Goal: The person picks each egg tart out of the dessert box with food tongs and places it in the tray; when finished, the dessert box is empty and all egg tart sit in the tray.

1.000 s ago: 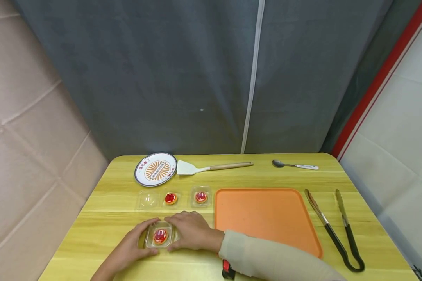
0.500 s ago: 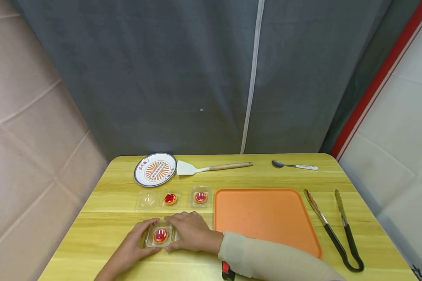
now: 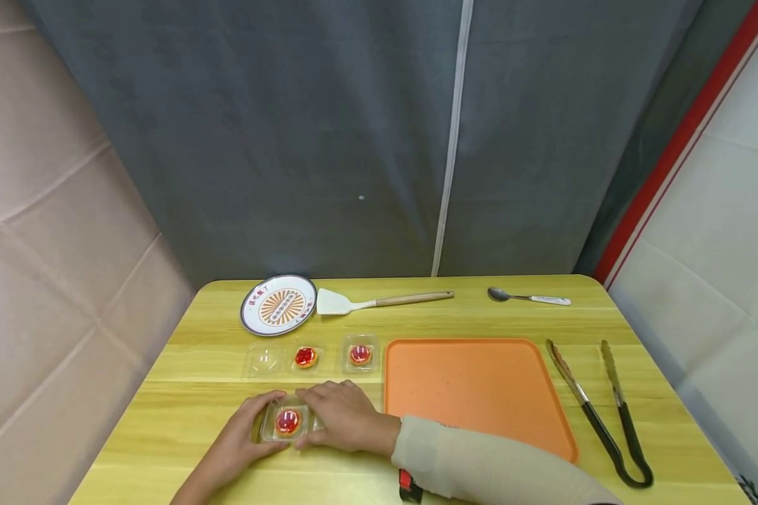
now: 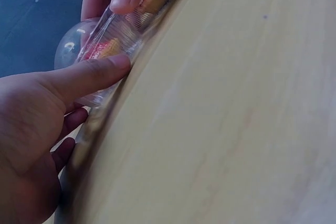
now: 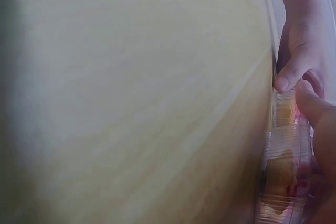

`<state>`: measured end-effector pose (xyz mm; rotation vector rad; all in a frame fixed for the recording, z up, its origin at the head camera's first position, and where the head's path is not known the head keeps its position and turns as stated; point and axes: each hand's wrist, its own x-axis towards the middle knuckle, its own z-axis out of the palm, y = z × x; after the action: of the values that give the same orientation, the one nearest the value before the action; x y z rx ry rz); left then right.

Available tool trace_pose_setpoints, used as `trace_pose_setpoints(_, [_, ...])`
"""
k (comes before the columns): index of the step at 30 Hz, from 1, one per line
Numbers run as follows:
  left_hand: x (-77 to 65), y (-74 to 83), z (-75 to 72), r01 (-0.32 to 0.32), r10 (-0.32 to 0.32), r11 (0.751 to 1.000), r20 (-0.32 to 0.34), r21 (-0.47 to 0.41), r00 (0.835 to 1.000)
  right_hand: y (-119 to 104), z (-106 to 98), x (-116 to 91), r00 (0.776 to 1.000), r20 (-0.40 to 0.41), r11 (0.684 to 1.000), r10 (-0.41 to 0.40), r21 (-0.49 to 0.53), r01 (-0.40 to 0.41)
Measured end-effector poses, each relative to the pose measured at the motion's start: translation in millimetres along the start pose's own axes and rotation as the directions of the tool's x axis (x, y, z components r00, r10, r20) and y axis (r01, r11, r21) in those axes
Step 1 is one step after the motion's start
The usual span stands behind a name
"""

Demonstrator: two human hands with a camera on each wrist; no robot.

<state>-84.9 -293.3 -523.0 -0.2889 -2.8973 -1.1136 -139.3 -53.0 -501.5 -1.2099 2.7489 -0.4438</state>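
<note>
A clear plastic box [image 3: 267,429] with a domed lid sits on the table, and a red-topped tart [image 3: 287,422] shows inside. My left hand [image 3: 236,436] grips its left side, with the thumb at the near edge and fingers toward the far edge. From the right, my right hand [image 3: 342,416] pinches the same box between thumb and fingers. In the left wrist view, the left thumb [image 4: 102,74] presses along the box rim beside the dome. The right wrist view shows the right thumb [image 5: 310,100] on the ribbed plastic side; the right fingers are mostly hidden there.
Behind the hands are an open clear box [image 3: 265,360] with a tart [image 3: 306,357] and a closed tart box [image 3: 361,354]. An orange tray [image 3: 467,393] and tongs [image 3: 625,421] lie right. A plate [image 3: 280,304], spatula [image 3: 385,301] and spoon [image 3: 527,296] line the back.
Both hands stay around the box almost unmoved. The right thumb has shifted slightly to the left along the near edge.
</note>
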Motion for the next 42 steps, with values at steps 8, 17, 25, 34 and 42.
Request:
trace_pose_setpoints(8, [-0.3,0.4,0.4,0.012,-0.012,1.0,0.004,-0.015,1.0,1,-3,-1,1.0,0.005,1.0,-0.011,0.023,0.011])
trace_pose_setpoints(17, [0.6,-1.2,1.5,0.014,-0.014,1.0,0.0,-0.001,1.0,2,-5,0,1.0,0.017,0.999,-0.02,0.03,0.02])
trace_pose_setpoints(25, [0.9,-1.8,2.1,0.017,-0.017,1.0,-0.006,-0.001,1.0,1,-8,2,0.999,0.026,0.999,-0.021,0.036,0.02])
trace_pose_setpoints(34, [1.2,-2.3,3.0,-0.003,0.004,1.0,-0.017,0.01,1.0,1,-10,3,0.999,0.042,0.998,-0.002,0.063,-0.001])
trace_pose_setpoints(42, [2.6,0.1,-0.7,-0.007,0.007,1.0,0.023,0.006,1.0,2,-13,2,0.998,0.057,0.996,-0.013,0.094,0.008])
